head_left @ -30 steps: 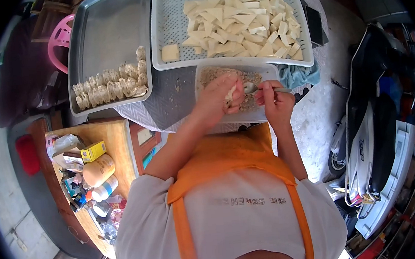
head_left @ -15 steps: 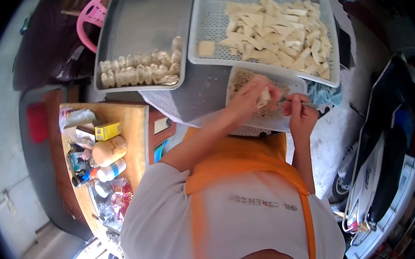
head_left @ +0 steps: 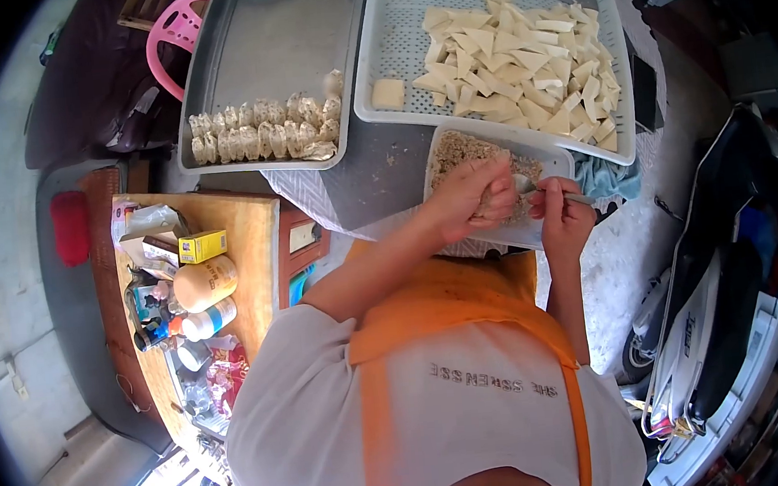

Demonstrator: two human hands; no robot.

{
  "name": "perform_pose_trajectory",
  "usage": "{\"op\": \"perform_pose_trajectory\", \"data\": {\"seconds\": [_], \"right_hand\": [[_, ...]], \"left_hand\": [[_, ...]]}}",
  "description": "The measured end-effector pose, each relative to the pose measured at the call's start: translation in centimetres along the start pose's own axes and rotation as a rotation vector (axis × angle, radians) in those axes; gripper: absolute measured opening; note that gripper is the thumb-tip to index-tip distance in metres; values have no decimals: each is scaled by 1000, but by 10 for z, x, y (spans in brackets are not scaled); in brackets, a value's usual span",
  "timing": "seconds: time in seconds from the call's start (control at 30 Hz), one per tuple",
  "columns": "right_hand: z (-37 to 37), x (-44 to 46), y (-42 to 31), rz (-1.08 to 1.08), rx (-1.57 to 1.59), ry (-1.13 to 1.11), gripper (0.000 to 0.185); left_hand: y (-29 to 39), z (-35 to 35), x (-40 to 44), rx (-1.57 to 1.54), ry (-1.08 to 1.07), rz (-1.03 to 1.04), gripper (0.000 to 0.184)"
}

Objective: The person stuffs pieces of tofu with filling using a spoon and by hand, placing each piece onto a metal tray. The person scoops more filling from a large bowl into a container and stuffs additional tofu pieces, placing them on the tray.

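1. Spoon (head_left: pixel 578 197) is gripped by right hand (head_left: pixel 564 214) near right edge of mince box (head_left: pixel 554 165); left hand (head_left: pixel 482 200) is curled closed, content hidden.
2. Wrapped pieces (head_left: pixel 264 141) line near edge of metal tray (head_left: pixel 275 49); many sheets (head_left: pixel 521 65) remain in white tray (head_left: pixel 397 20).

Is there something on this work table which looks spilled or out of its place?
Slightly, yes. One pale square piece lies alone near the perforated tray's lower-left corner, apart from the heap of pieces. Light specks dot the grey surface, like small spills. Nothing looks clearly damaged.
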State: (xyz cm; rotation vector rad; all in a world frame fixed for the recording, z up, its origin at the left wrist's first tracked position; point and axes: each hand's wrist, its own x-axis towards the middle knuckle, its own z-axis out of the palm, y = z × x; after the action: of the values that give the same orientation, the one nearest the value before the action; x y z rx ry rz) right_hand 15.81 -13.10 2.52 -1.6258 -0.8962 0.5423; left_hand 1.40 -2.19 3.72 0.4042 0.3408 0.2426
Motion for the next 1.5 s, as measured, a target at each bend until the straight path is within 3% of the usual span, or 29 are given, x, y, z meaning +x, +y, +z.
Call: {"op": "perform_pose_trajectory", "data": {"seconds": [0.13, 0.23, 0.33, 0.43, 0.53, 0.63, 0.73, 0.8, 0.93, 1.13, 1.33, 1.5], "right_hand": [[-2, -3, -10, 5, 46, 22, 20], [-1, -9, -22, 56, 150, 27, 20], [7, -8, -24, 210, 298, -37, 22], [10, -6, -32, 358, 433, -33, 23], [5, -2, -30, 305, 508, 34, 24], [-4, 3, -32, 240, 506, 87, 24], [-7, 5, -32, 213, 456, 104, 24], [-7, 6, -33, 170, 423, 92, 24], [-7, 5, -34, 174, 389, 116, 24], [-12, 4, -27, 191, 389, 134, 24], [-13, 5, -22, 184, 372, 134, 23], [-7, 1, -13, 128, 267, 107, 21]], "left_hand": [[1, 6, -5, -10, 184, 18, 41], [0, -2, -6, 0, 160, 184, 35], [-5, 6, 4, 489, 221, 543, 26], [-4, 0, 0, 985, 156, 515, 30], [-2, 3, -4, 986, 230, 546, 30], [10, 6, -10, 858, 165, 543, 28], [15, 1, -13, 847, 204, 238, 35], [16, 5, -12, 786, 201, 222, 27], [13, -2, -9, 747, 150, 252, 22], [9, -3, -6, 745, 261, 338, 24], [7, -17, -4, 544, 74, 267, 23], [7, -8, -3, 579, 200, 289, 27]]}}
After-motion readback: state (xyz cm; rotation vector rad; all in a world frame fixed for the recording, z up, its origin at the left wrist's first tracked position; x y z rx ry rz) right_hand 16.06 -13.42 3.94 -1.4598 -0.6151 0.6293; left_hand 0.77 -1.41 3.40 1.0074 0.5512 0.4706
